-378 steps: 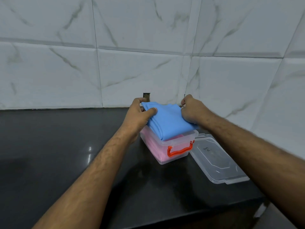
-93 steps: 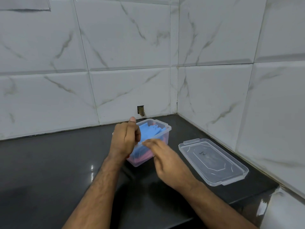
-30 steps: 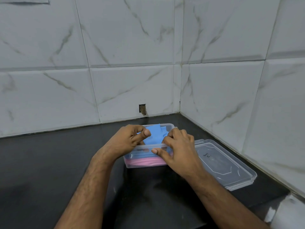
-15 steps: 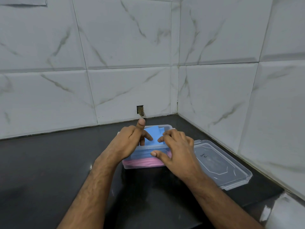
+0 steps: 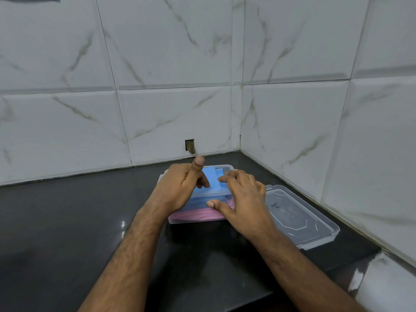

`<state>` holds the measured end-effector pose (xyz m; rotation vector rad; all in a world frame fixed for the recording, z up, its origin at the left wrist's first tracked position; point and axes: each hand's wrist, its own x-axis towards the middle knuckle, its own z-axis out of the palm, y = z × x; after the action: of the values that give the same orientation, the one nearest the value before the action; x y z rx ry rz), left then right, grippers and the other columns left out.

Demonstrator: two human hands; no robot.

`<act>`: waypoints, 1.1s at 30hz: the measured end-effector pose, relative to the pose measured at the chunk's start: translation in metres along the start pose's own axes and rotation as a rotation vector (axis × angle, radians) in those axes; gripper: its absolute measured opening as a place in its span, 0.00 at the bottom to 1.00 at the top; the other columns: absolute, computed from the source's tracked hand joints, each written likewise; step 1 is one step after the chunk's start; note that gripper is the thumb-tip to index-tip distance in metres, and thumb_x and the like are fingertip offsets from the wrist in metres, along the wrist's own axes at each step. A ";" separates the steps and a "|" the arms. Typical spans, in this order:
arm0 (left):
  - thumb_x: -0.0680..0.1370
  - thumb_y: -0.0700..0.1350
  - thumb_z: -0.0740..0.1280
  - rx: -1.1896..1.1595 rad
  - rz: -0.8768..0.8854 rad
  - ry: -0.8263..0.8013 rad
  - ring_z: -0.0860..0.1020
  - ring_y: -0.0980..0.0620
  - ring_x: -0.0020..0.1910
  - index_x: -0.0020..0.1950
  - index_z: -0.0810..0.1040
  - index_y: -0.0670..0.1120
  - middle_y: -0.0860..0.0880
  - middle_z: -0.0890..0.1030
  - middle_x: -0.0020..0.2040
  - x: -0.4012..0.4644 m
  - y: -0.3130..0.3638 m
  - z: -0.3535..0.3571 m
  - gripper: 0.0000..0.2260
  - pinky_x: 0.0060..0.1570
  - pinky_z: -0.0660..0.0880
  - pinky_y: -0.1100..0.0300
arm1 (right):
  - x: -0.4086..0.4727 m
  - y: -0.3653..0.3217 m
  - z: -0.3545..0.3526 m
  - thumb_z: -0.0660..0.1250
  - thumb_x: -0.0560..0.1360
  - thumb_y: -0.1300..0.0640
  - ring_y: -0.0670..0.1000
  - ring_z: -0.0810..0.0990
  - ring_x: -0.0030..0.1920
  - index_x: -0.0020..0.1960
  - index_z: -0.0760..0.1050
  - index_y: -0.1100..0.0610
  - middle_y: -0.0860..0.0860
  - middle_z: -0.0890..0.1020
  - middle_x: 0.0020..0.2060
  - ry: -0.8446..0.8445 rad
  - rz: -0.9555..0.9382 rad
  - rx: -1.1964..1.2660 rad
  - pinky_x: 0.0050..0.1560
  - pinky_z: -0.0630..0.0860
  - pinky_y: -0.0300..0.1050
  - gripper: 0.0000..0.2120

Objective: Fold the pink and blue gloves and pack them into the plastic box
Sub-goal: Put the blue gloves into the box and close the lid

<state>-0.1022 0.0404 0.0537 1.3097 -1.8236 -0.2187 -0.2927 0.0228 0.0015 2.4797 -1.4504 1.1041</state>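
Note:
The clear plastic box [image 5: 227, 165] sits on the black counter near the wall corner. Folded pink gloves [image 5: 198, 216] lie at its bottom, and folded blue gloves [image 5: 213, 184] lie on top of them. My left hand [image 5: 177, 188] is over the box's left end, thumb raised, its bent fingers pressing down on the blue gloves. My right hand [image 5: 240, 199] lies over the right end, fingertips on the blue gloves and thumb against the front wall. My hands hide much of the box.
The box's clear lid [image 5: 297, 219] lies flat on the counter just right of the box, partly under my right wrist. Tiled walls meet in a corner behind the box, with a small hole [image 5: 190, 146] low in the back wall. The counter's front edge runs at lower right.
The blue gloves have gone from a pile above the rim to down inside the box. Over the last second my left thumb lifted off the blue gloves; both hands stay on the box.

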 end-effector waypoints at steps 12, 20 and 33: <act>0.83 0.53 0.59 0.413 0.422 0.187 0.77 0.45 0.45 0.48 0.84 0.45 0.48 0.81 0.45 -0.015 0.041 0.047 0.17 0.45 0.72 0.46 | -0.057 -0.009 -0.029 0.66 0.78 0.45 0.51 0.66 0.73 0.73 0.68 0.50 0.49 0.69 0.72 0.077 0.194 -0.184 0.68 0.65 0.54 0.26; 0.82 0.45 0.67 0.341 0.520 0.127 0.77 0.48 0.53 0.61 0.83 0.44 0.47 0.81 0.51 -0.027 0.051 0.082 0.11 0.50 0.74 0.50 | -0.099 0.006 -0.042 0.64 0.80 0.45 0.52 0.65 0.74 0.75 0.68 0.49 0.50 0.68 0.73 0.015 0.313 -0.272 0.69 0.64 0.56 0.24; 0.83 0.49 0.65 0.357 0.522 -0.205 0.76 0.50 0.61 0.69 0.78 0.46 0.48 0.80 0.61 -0.041 0.062 0.109 0.16 0.57 0.76 0.53 | -0.123 0.034 -0.066 0.60 0.80 0.38 0.51 0.72 0.64 0.63 0.76 0.47 0.48 0.76 0.62 -0.062 0.381 -0.367 0.63 0.66 0.52 0.18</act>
<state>-0.2198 0.0666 0.0005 1.0151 -2.3902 0.2764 -0.3922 0.1201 -0.0339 2.0563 -1.9922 0.7173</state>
